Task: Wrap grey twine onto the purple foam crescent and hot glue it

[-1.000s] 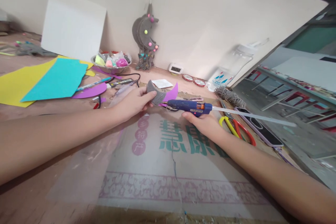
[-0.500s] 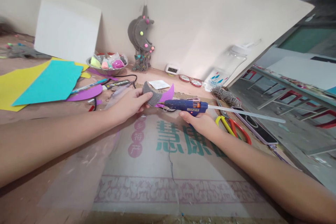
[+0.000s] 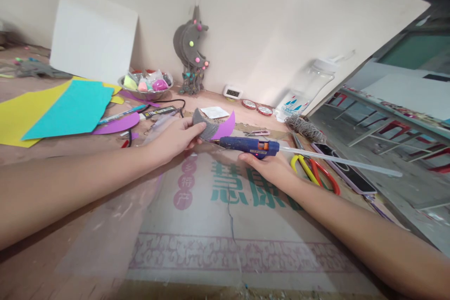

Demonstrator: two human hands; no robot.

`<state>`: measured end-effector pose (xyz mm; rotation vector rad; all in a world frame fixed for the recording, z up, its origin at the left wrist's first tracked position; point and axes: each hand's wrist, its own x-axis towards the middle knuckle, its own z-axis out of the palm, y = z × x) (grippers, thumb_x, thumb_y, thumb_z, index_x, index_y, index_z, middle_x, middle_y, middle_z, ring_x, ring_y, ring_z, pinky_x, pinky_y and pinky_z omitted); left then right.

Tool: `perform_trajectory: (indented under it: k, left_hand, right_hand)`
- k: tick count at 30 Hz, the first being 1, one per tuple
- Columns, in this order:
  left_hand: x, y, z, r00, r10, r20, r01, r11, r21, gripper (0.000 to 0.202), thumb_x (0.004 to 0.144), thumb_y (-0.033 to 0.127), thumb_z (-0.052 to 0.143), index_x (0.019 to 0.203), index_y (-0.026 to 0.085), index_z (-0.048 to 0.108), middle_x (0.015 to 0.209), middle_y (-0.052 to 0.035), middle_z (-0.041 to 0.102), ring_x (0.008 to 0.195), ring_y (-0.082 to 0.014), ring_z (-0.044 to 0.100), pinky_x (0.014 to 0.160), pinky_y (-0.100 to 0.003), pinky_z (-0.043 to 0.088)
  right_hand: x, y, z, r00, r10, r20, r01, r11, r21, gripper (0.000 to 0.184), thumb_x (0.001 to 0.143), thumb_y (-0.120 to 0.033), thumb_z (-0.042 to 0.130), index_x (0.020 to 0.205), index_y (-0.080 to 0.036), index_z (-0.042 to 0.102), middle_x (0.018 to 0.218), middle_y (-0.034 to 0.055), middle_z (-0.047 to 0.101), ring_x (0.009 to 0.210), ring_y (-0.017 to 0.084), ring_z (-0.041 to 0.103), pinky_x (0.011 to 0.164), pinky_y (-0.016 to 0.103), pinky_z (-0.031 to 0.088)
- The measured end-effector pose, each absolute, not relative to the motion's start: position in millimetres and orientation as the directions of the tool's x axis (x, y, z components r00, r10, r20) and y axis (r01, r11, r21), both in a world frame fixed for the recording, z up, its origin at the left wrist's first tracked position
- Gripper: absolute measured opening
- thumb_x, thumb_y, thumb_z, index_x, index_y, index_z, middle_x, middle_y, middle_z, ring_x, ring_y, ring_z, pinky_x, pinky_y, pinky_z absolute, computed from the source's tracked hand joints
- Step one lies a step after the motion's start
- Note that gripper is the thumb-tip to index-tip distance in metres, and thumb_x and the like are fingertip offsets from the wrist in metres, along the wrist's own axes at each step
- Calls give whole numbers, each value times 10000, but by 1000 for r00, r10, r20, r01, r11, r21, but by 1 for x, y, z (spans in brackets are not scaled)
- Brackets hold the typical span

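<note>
Between the thumb and fingers of my left hand (image 3: 179,135) is a crescent moon cutout (image 3: 225,126), its left part wound with grey yarn (image 3: 207,126) and its right tip bare purple. My right hand (image 3: 269,166) grips a blue hot glue gun (image 3: 246,145) from below, with a small light lit on its body. A long clear glue stick (image 3: 341,161) sticks out of the gun's back end. The nozzle points left, close under the crescent's lower edge; whether it touches is too small to tell. Part of my right hand's fingers is hidden behind the gun.
Scissors (image 3: 314,168), a phone (image 3: 346,168) and a grey yarn bundle (image 3: 305,127) lie to the right, by a clear bottle (image 3: 304,89). Coloured sheets (image 3: 66,112) and a bowl (image 3: 146,91) of clay packets are left. A decorated grey moon (image 3: 191,47) hangs at the back.
The glue gun's nozzle has dropped slightly, from against the crescent's purple part to its lower edge. More of the purple shows now. The whole view has shifted a little.
</note>
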<state>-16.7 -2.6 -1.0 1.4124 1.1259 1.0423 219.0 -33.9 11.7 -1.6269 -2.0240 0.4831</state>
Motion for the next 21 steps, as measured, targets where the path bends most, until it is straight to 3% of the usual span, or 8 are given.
perform_trajectory:
  k: [12, 21]
  left_hand:
    - [-17, -4, 3, 191, 981, 22, 157, -53, 986, 260, 848, 347, 521, 677, 156, 483, 565, 42, 521, 411, -36, 379, 387, -158, 274]
    - [-18, -5, 3, 195, 980, 26, 156, -58, 986, 265, 840, 377, 526, 692, 161, 484, 580, 42, 525, 418, -40, 380, 390, -157, 274]
  right_hand:
    - [217, -34, 15, -133, 971, 197, 790, 223, -571, 329, 748, -537, 599, 865, -250, 709, 939, 15, 735, 963, 251, 663, 894, 370, 516]
    - [219, -31, 13, -140, 972, 191, 785, 227, -577, 330, 760, -538, 596, 944, -294, 720, 974, -4, 734, 1012, 267, 652, 881, 377, 527]
